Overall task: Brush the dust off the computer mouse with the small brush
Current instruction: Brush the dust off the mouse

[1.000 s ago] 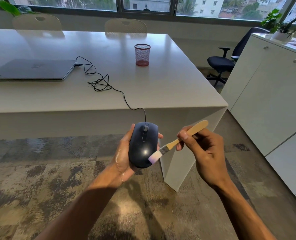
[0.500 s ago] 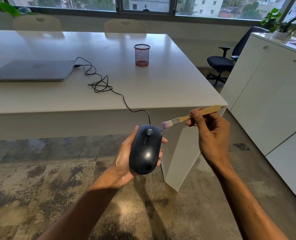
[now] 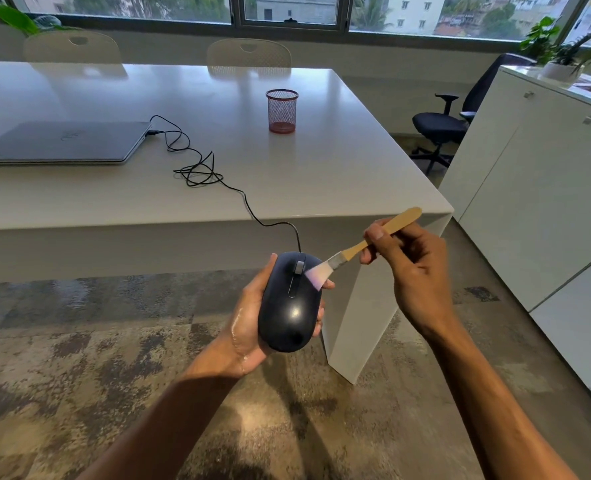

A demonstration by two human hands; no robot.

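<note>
I have my left hand (image 3: pixel 249 327) cupped under the computer mouse (image 3: pixel 292 303), palm up, thumb along its left flank and fingertips showing at its right edge, so the mouse sits gripped in the hand, held in the air in front of the near edge of the surface (image 3: pixel 321 174) and above the floor. The mouse's nose points away from me, with the scroll wheel at the far end.

My right hand (image 3: pixel 413 275) is just to the right of the mouse and slightly farther away, fingers and thumb curled in a pinch round the wooden handle of the small brush (image 3: pixel 363 244). The handle slants up and to the right past my thumb; the pale bristles point down and to the left and touch the mouse's far right shoulder, just beside the scroll wheel.

From the mouse's nose a black cable (image 3: pixel 218 181) climbs over the surface's near edge, lies in a loose tangle and runs to a closed grey laptop (image 3: pixel 62 142) on the far left. A red mesh pen cup (image 3: pixel 282 110) stands upright farther back, well apart from the laptop. White cabinets (image 3: pixel 536 188) line the right side, with a dark office chair (image 3: pixel 443 128) beyond them.
</note>
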